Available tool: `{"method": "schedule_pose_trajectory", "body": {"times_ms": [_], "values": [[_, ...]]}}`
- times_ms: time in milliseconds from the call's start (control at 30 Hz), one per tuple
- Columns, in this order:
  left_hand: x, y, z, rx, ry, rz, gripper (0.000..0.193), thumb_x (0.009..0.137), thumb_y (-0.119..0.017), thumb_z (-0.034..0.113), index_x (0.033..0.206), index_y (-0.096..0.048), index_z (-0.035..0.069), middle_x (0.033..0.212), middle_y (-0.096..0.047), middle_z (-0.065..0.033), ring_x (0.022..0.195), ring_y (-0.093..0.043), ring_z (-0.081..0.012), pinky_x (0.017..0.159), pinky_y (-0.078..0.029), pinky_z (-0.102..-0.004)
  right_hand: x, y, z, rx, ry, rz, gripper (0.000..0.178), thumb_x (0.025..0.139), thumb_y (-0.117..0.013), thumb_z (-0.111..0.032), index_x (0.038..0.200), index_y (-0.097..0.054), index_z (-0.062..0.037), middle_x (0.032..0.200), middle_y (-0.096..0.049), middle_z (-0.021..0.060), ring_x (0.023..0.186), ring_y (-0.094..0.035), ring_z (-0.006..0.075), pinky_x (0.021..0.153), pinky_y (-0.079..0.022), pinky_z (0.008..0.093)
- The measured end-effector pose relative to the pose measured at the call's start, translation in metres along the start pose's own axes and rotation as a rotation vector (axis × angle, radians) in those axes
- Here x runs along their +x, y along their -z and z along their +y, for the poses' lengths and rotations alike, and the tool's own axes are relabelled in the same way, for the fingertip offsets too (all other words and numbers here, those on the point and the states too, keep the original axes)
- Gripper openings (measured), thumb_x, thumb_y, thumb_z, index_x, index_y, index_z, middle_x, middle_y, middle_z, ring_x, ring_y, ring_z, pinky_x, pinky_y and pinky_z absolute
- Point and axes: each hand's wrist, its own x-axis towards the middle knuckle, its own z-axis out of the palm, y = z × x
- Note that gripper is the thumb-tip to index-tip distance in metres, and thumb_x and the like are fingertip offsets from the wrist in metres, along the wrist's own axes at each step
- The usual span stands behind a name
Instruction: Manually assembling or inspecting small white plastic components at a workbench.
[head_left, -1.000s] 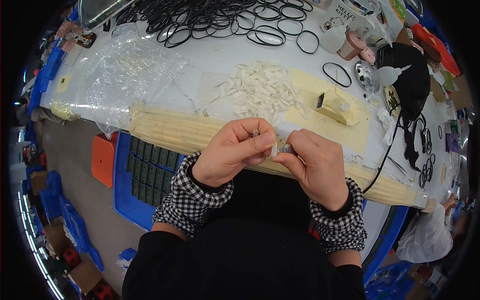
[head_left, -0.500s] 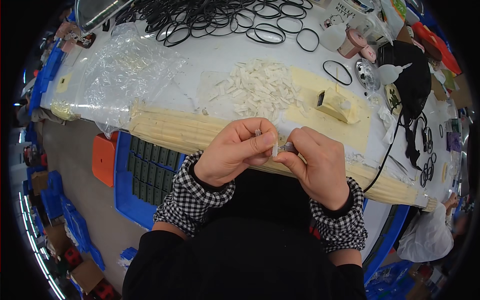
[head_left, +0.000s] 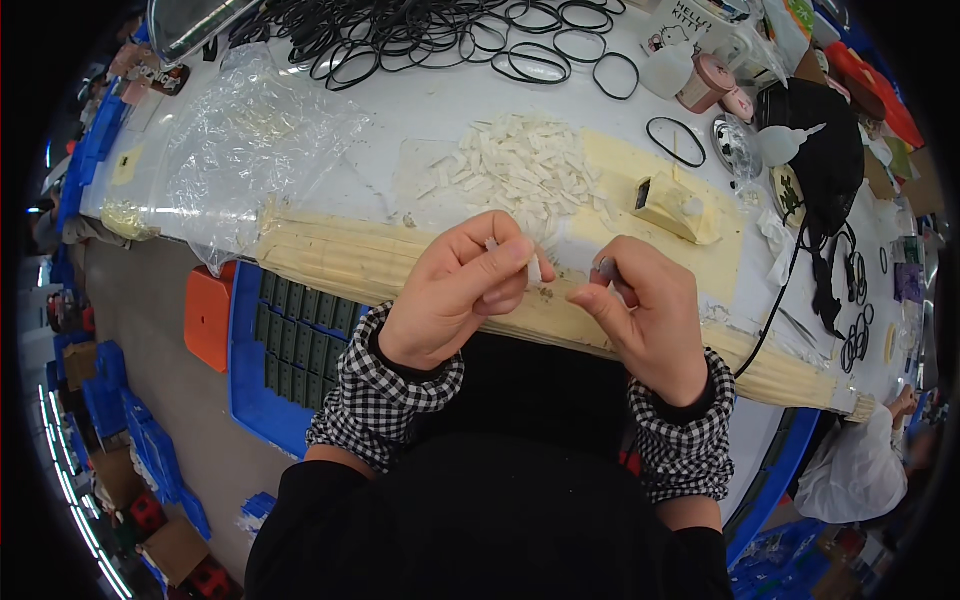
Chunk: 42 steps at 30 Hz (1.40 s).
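Note:
My left hand (head_left: 450,290) pinches a small white plastic strip (head_left: 533,270) between thumb and fingers, above the table's padded front edge. A little to its right, apart from it, my right hand (head_left: 655,315) is curled around a small greyish piece (head_left: 606,266) whose kind I cannot make out, mostly hidden by the fingers. Just beyond my hands lies a loose pile of small white strips (head_left: 525,165) on the table. Right of the pile, a yellow tape-wrapped block (head_left: 675,210) with a dark slot rests on a yellow sheet (head_left: 725,255).
Black rubber rings (head_left: 400,40) are heaped at the far side, with one ring (head_left: 675,142) nearer. A clear plastic bag (head_left: 260,140) lies left. A black cloth bag (head_left: 820,150) and tweezers (head_left: 797,325) are on the right. Below the table stands a blue crate (head_left: 260,395).
My hands have drawn apart: the left moved slightly left and up with the white strip, the right moved slightly right with the greyish piece.

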Motion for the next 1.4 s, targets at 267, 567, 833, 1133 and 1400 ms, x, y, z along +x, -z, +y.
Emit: {"method": "schedule_pose_trajectory", "body": {"times_ms": [267,567,833,1133,1400], "values": [[0.0,0.001,0.004,0.14,-0.166,0.277,0.011,0.094,-0.054,0.008,0.084,-0.049,0.005,0.088,-0.067,-0.0138,0.051,-0.033,0.0005,0.047,-0.029,-0.017,0.003,-0.018,0.009,-0.187,0.033,0.034,0.036,0.077,-0.069,-0.007,0.111,-0.065,-0.0164,0.079,-0.051,0.0042,0.058,-0.056,0.0199,0.051,-0.046,0.0321],[-0.002,-0.001,0.005,0.244,-0.213,0.348,0.011,0.093,-0.056,0.01,0.084,-0.052,0.004,0.08,-0.066,-0.0062,0.053,-0.033,0.0011,0.049,-0.03,-0.0162,0.004,-0.021,0.001,-0.307,-0.062,-0.058,0.04,0.076,-0.069,-0.008,0.115,-0.065,-0.0163,0.08,-0.05,0.0045,0.061,-0.054,0.0199,0.054,-0.046,0.0314],[-0.001,-0.004,0.001,0.054,-0.019,0.111,0.018,0.097,-0.053,0.02,0.09,-0.055,0.003,0.074,-0.054,0.0012,0.055,-0.032,-0.0016,0.051,-0.027,-0.018,0.004,-0.014,-0.006,-0.104,0.122,0.06,0.033,0.079,-0.071,-0.037,0.083,-0.056,-0.0078,0.067,-0.053,0.004,0.057,-0.056,0.0202,0.049,-0.043,0.031],[-0.002,-0.003,0.005,-0.001,0.059,-0.039,0.017,0.098,-0.052,0.02,0.088,-0.054,0.006,0.075,-0.054,0.0033,0.056,-0.032,-0.0018,0.051,-0.026,-0.0179,0.003,-0.016,-0.006,-0.145,0.1,0.013,0.038,0.08,-0.068,-0.041,0.074,-0.051,-0.0078,0.06,-0.051,0.0036,0.053,-0.054,0.0214,0.046,-0.04,0.0323],[-0.002,-0.003,0.006,-0.009,0.057,-0.065,0.017,0.098,-0.052,0.02,0.088,-0.054,0.006,0.075,-0.054,0.0031,0.056,-0.032,-0.0017,0.051,-0.026,-0.0179,0.004,-0.015,-0.007,-0.118,0.092,-0.014,0.036,0.081,-0.067,-0.04,0.075,-0.052,-0.0084,0.059,-0.05,0.0035,0.052,-0.053,0.0217,0.046,-0.04,0.0325]]}}
